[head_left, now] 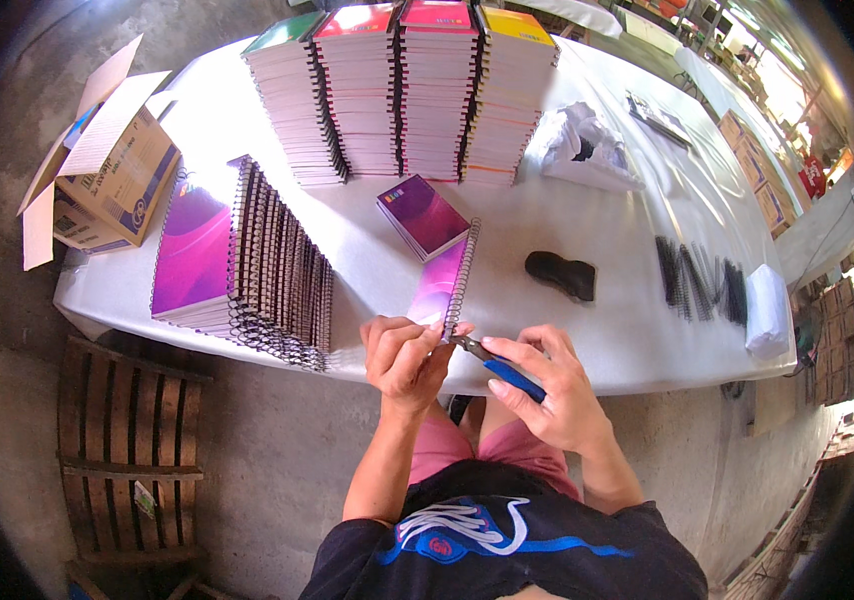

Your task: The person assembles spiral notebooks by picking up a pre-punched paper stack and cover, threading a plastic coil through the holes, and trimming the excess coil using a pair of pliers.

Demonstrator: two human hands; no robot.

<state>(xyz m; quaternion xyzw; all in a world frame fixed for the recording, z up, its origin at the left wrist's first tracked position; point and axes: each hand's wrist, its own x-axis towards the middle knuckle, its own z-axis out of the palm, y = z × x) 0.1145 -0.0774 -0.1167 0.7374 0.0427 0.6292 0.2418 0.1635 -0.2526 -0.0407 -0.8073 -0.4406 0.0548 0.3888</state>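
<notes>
My left hand (402, 355) is closed on the near end of a purple notebook (437, 285) at the table's front edge. A dark spiral coil (466, 270) runs along the notebook's right side. In my right hand (562, 395) is a pair of pliers (515, 380) with blue handles. The jaws meet the near end of the coil, right beside my left fingertips; my fingers partly hide the contact. Just beyond lies a small purple book block (425, 215), its far end angled left. To the left stands a leaning stack of purple spiral notebooks (197, 245).
Tall notebook stacks (437, 95) with green, red, pink and yellow covers stand at the back. A cardboard box (112, 190) is at the far left. Rightward lie a black object (560, 275), loose black coils (697, 280), a white plastic bag (587, 150) and a white roll (767, 312).
</notes>
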